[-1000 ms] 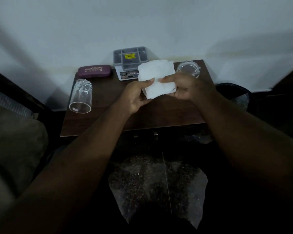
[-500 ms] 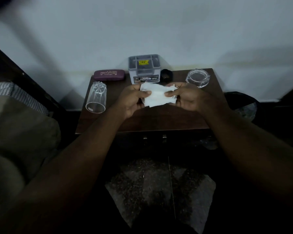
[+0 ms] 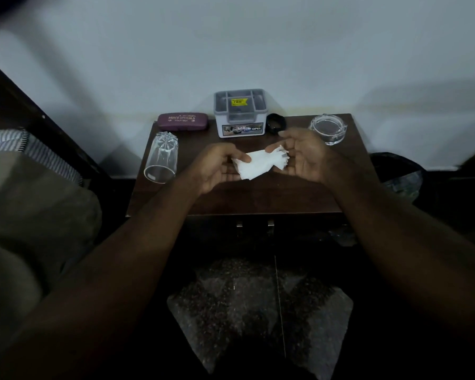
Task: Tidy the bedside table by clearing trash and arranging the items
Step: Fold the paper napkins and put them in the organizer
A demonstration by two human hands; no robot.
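Note:
A white paper tissue [image 3: 259, 164], partly crumpled, hangs between my hands above the dark wooden bedside table [image 3: 258, 198]. My left hand [image 3: 220, 167] pinches its left end between thumb and fingers. My right hand [image 3: 305, 154] cups the frayed right end, fingers loosely curled and touching it. On the table stand an upside-down drinking glass [image 3: 161, 157] at the left, a maroon spectacle case [image 3: 183, 122] at the back, a grey compartment box [image 3: 240, 113] and a glass ashtray [image 3: 328, 128] at the right.
A small black round object [image 3: 276, 123] lies beside the grey box. A dark bin with a plastic liner [image 3: 398, 176] stands right of the table. A bed with a striped pillow [image 3: 33, 149] is on the left. The wall is close behind.
The tissue went from a broad flat sheet held upright to a smaller crumpled bunch held low over the table. My hands have moved a little apart, and my right fingers have loosened.

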